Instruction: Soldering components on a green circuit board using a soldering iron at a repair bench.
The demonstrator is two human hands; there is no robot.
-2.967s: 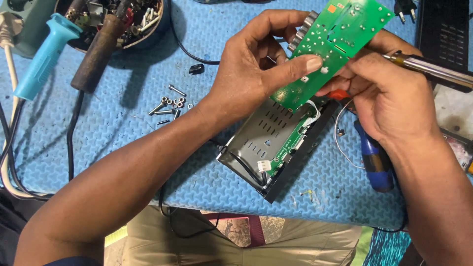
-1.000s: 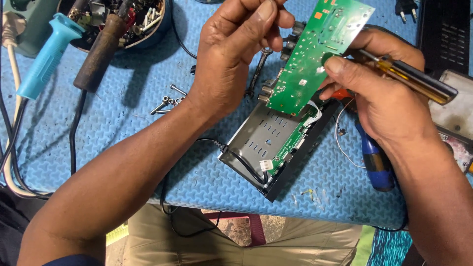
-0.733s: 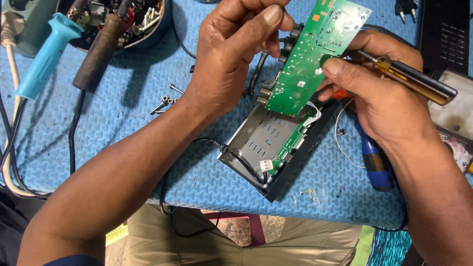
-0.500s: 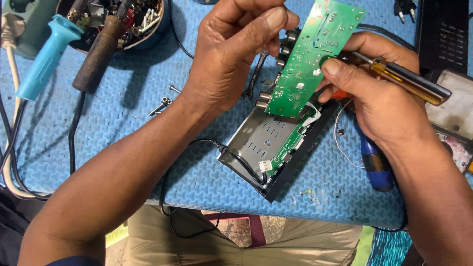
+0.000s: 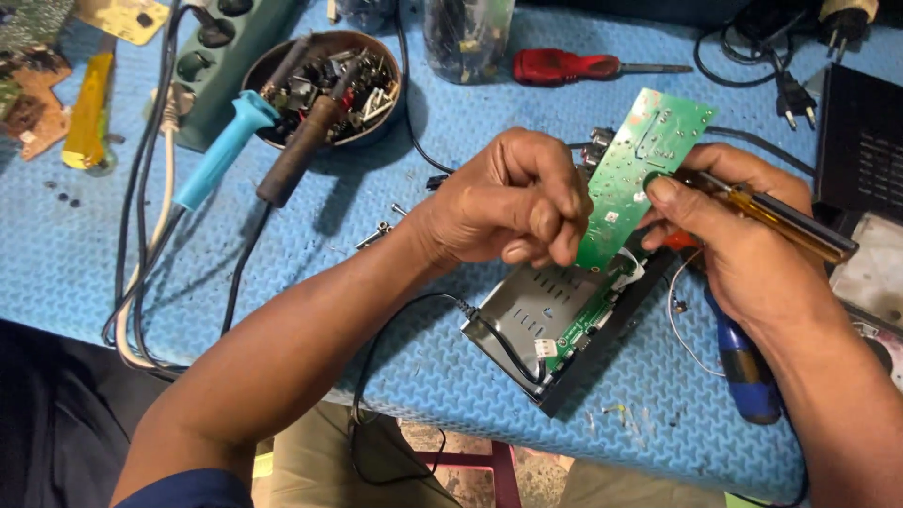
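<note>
This is an electronics repair workshop. A worktop [image 5: 75,273] under a blue textured mat carries the trade's clutter. The landmark is a round bowl [image 5: 324,89] heaped with small parts. Two soldering irons [image 5: 221,150] lean on its rim, a green power strip [image 5: 221,66] lies just left of it, and loose screws [image 5: 376,230] sit below it. To its right are a red screwdriver [image 5: 564,66] and an opened metal device case [image 5: 546,320].
</note>
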